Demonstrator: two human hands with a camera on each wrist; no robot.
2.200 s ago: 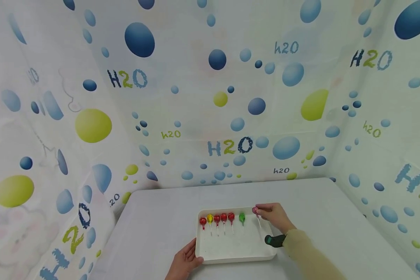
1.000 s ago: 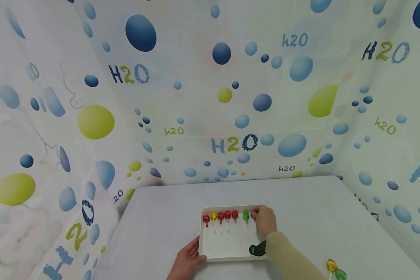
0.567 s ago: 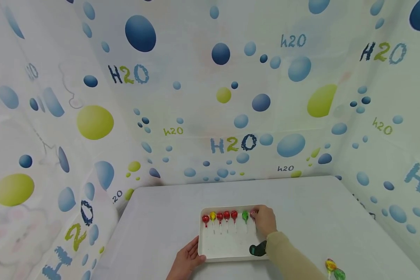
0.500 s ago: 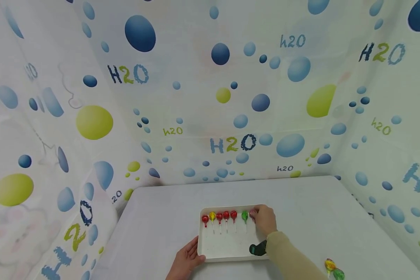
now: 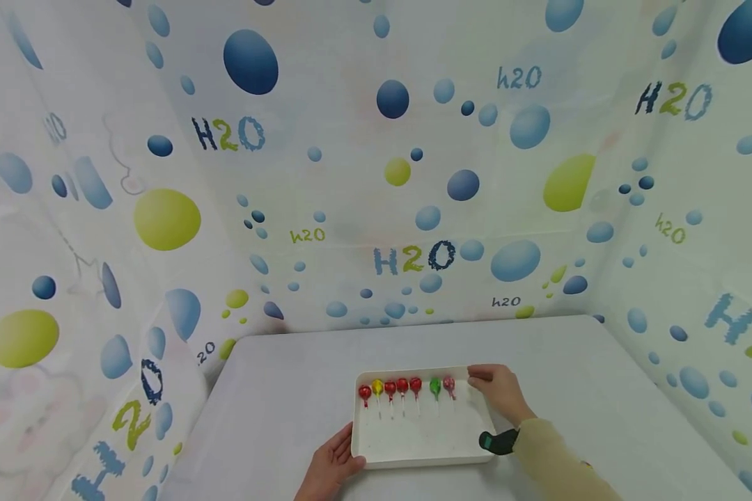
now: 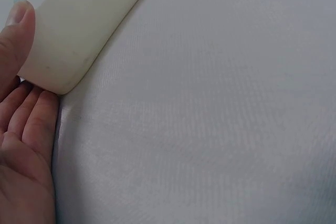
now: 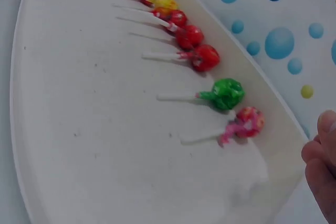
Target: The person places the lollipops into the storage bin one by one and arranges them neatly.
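A white tray (image 5: 413, 442) lies on the table with a row of lollipops along its far side. From the left, a red lollipop (image 5: 365, 392), a yellow one (image 5: 377, 386), three more red ones, a green one (image 5: 435, 386) and a pink one (image 5: 449, 384) lie with sticks toward the person. My left hand (image 5: 331, 465) grips the tray's near left corner, thumb on the front wall and fingers at the side. By the far right corner is my right hand (image 5: 501, 393), holding nothing, its fingers at the rim; the right wrist view shows the pink lollipop (image 7: 249, 121) apart from it.
A white cloth covers the table (image 5: 288, 390). Printed curtains (image 5: 345, 188) enclose it at the back and both sides. A dark strap (image 5: 498, 442) is on the right wrist, above the tray's right edge. A small coloured bit (image 5: 586, 464) shows beyond the right sleeve.
My right hand has placed the pink lollipop beside the green one, let it go and moved right to the tray's corner. The left hand has stayed on the tray.
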